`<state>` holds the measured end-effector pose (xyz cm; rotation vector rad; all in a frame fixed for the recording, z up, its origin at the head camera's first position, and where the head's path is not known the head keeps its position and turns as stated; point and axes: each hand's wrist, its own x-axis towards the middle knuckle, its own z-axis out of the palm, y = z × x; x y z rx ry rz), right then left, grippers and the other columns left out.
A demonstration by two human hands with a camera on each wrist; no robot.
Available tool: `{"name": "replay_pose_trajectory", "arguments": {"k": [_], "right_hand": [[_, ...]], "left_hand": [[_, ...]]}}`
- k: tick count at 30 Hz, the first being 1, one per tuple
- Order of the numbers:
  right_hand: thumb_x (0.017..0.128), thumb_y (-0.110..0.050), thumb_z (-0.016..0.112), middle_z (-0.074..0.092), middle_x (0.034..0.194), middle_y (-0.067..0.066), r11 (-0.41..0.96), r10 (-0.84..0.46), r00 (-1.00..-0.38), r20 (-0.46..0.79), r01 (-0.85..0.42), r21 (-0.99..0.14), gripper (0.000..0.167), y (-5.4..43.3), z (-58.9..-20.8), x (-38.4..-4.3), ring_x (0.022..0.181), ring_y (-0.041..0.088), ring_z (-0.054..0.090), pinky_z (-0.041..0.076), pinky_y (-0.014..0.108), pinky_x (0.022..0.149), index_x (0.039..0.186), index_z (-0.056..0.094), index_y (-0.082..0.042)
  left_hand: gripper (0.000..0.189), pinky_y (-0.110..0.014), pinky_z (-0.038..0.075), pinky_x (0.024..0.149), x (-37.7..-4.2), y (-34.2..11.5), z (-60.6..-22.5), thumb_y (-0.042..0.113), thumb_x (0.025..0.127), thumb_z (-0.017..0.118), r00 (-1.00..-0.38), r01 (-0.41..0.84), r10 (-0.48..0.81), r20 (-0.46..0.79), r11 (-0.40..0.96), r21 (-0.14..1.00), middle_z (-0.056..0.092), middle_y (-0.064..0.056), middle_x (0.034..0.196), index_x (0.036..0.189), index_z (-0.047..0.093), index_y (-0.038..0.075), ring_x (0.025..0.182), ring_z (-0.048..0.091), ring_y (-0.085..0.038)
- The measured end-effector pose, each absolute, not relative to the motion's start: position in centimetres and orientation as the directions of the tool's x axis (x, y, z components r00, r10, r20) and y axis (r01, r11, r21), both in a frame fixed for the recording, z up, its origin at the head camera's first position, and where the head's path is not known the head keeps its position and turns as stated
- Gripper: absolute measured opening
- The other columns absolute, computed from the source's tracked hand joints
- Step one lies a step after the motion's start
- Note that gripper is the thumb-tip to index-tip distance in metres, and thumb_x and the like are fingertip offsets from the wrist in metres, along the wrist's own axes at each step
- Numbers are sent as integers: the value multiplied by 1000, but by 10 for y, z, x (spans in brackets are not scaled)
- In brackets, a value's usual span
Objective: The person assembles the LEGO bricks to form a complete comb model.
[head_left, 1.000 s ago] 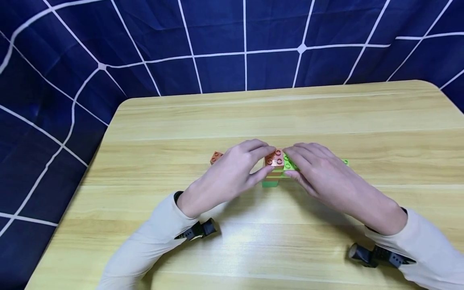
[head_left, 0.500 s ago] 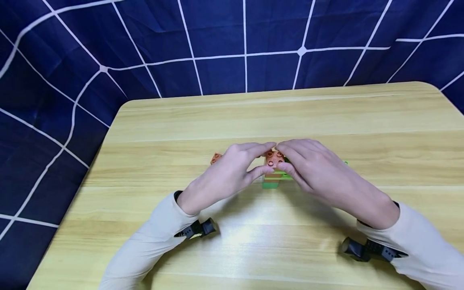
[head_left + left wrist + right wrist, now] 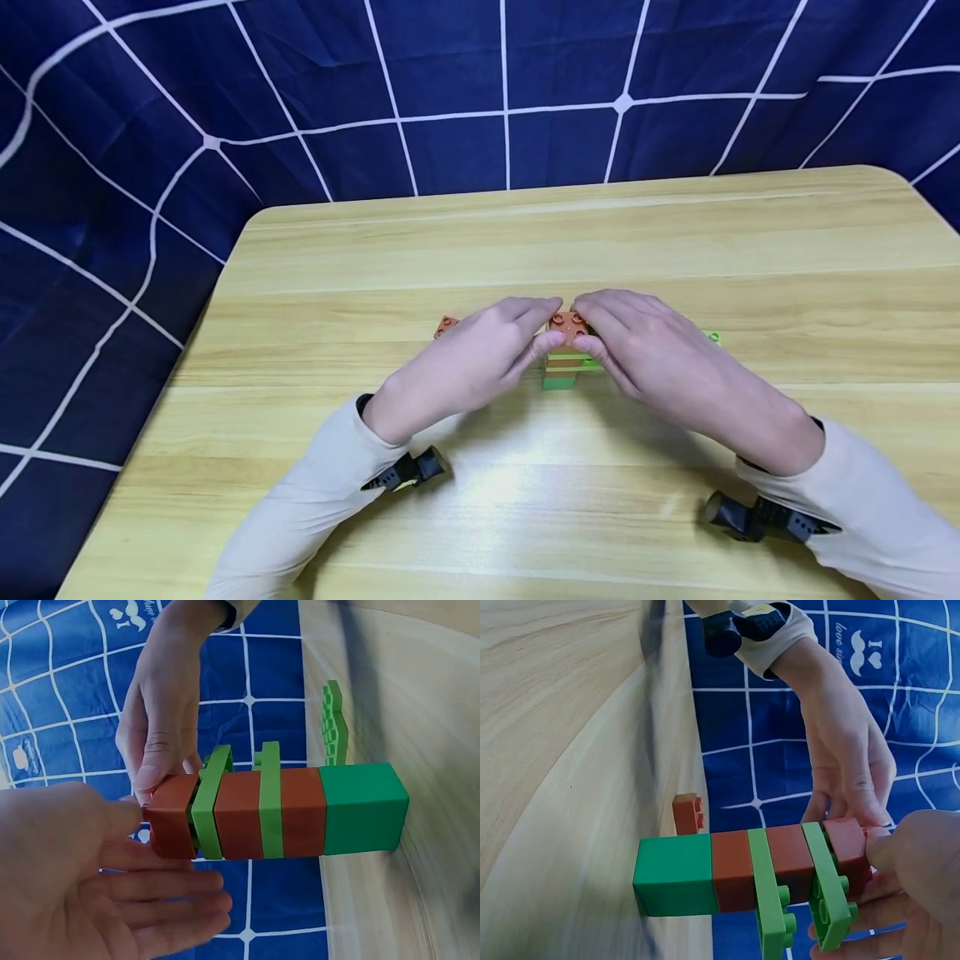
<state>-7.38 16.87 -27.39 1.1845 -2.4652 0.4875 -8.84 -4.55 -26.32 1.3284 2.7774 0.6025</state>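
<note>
In the middle of the table stands an upright stack of toy building bricks. Its base is a dark green brick (image 3: pixel 365 808), with red-brown bricks and two light green plates (image 3: pixel 271 799) alternating above. The top red-brown brick (image 3: pixel 567 330) sits slightly tilted, a narrow gap showing under it in the left wrist view. My right hand (image 3: pixel 667 358) pinches that top brick at its right side between thumb and fingers. From the left, my left hand (image 3: pixel 468 358) has its thumb at the brick's edge, while its other fingers extend fairly straight beside the stack.
A loose red-brown brick (image 3: pixel 688 814) lies on the table (image 3: pixel 360 250) left of the stack, partly behind my left hand. To the right lies a loose light green piece (image 3: pixel 334 727), mostly hidden by my right hand. A blue gridded cloth (image 3: pixel 450 75) hangs behind.
My right hand has moved left, from the light green plate's studs onto the top brick. The left fingers have drawn slightly back to the left, and its thumb has shifted a little. The stack stays put.
</note>
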Motion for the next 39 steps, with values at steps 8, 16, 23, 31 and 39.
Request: {"name": "replay_pose_trajectory", "arguments": {"k": [8,16,23,31,39], "right_hand": [[106,-42,19,64,110,22,618,-673,-595,441,-779,-108,65,169,-273,-70,108,40,59,49,56,92,113,58,10],[105,-44,16,58,124,29,650,-663,-621,419,-754,-88,72,169,-274,-67,117,45,54,46,58,96,124,56,12],[105,-44,16,56,129,28,653,-654,-620,433,-752,-90,71,168,-277,-67,120,44,52,45,59,97,128,55,11],[104,-47,17,56,131,25,676,-641,-649,410,-730,-100,71,169,-278,-65,125,42,49,40,60,102,132,54,7],[103,-48,24,52,135,25,678,-624,-663,414,-722,-135,69,170,-277,-68,128,41,46,36,59,105,133,53,7]], "left_hand": [[56,-33,20,117,-82,-43,-265,32,107,32,-648,758,758,72,633,155,31,-23,152,146,30,-8,143,25,-30],[56,-36,16,118,-77,-40,-268,30,107,31,-668,744,740,74,667,48,23,-24,154,147,27,-8,144,18,-33],[55,-38,17,118,-75,-39,-270,28,107,30,-671,740,735,99,672,19,24,-26,153,146,28,-9,144,19,-34],[55,-39,16,119,-75,-38,-272,29,107,28,-678,733,730,87,680,10,23,-26,153,147,27,-9,144,18,-34],[55,-39,16,118,-78,-38,-270,29,107,30,-666,741,737,116,672,-14,26,-26,152,146,29,-10,144,20,-35]]}}
